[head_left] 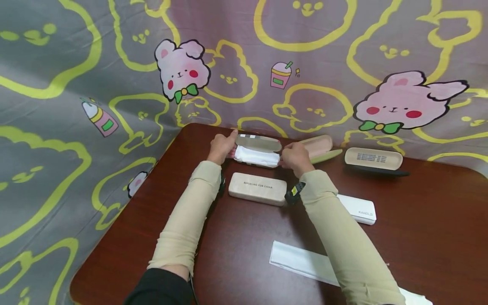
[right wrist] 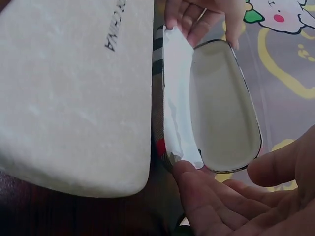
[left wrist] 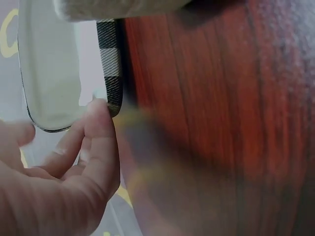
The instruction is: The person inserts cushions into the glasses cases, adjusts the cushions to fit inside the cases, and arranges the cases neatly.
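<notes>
Near the back of the table lies an eyeglass case (head_left: pixel 263 144), its lid raised, with a checked outside and a pale lining. A folded white cloth (head_left: pixel 256 156) lies along its base. My left hand (head_left: pixel 222 148) is at the case's left end; in the left wrist view its index fingertip (left wrist: pixel 97 105) touches the cloth's end and the thumb stands apart. At the other end is my right hand (head_left: pixel 296 157). In the right wrist view its fingertips (right wrist: pixel 184 167) touch the cloth's near end, while the extended thumb (right wrist: pixel 266 169) is close beside the lid's rim.
A closed beige case (head_left: pixel 257 189) sits just in front. To the right stand an open yellow-green case (head_left: pixel 318 148) and an open dark case (head_left: pixel 373 159) with a cream lining. My right sleeve partly covers a white case (head_left: pixel 360 209) and a folded white strip (head_left: pixel 301 259). A patterned curtain (head_left: pixel 236 34) hangs behind.
</notes>
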### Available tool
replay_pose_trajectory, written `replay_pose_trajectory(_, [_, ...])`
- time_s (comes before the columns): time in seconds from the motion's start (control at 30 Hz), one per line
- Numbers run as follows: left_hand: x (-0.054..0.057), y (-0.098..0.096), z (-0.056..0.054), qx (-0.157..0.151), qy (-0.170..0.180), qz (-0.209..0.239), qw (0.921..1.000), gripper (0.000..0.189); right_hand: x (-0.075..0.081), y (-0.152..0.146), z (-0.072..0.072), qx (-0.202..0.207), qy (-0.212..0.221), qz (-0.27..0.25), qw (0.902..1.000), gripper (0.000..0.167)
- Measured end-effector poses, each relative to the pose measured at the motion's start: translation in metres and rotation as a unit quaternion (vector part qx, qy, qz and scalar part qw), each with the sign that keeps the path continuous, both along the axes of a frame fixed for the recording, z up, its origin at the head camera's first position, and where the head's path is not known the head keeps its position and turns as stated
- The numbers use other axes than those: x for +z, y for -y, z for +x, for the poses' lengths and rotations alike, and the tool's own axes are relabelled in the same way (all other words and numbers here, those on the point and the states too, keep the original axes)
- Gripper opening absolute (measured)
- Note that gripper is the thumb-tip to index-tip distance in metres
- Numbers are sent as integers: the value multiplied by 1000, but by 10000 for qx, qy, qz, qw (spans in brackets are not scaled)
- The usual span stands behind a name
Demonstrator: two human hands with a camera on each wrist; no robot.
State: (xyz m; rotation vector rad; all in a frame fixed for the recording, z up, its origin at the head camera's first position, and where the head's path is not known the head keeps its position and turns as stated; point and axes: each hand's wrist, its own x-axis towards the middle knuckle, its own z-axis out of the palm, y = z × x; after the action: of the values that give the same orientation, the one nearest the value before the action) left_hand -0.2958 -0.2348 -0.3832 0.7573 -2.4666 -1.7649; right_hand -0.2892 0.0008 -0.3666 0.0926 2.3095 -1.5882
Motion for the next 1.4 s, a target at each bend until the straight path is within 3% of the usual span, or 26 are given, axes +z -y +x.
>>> replay_pose_trajectory(0.23, [-4,3,-1,11,93,99,9999,54,-2,0,0,135,-105,109,9998,42])
replay_pose_trajectory(0.47, [-4,5,3,-390,108,-272,9988,64,0,-1,-1,312,-160,252,9991,54])
replay_pose_trajectory(0.63, [-3,6,5,-635,174,141,9977,67,-3,-4,-2,416,-229,320,9984,59])
replay_pose_trajectory(0.73, [-1,6,6,-786,127,418,9959,68,-4,-6,-2,267,-229,164,9992,61])
replay_pose_trajectory(1.0, [6,13,12,-1048,99,672,9922,65,-4,-3,-2,-65,-361,-59,9993,45])
replay_pose_trajectory(1.4, [1,24,14,-1475,159,812,9856,58,-6,-2,-3,198,-382,112,9990,36])
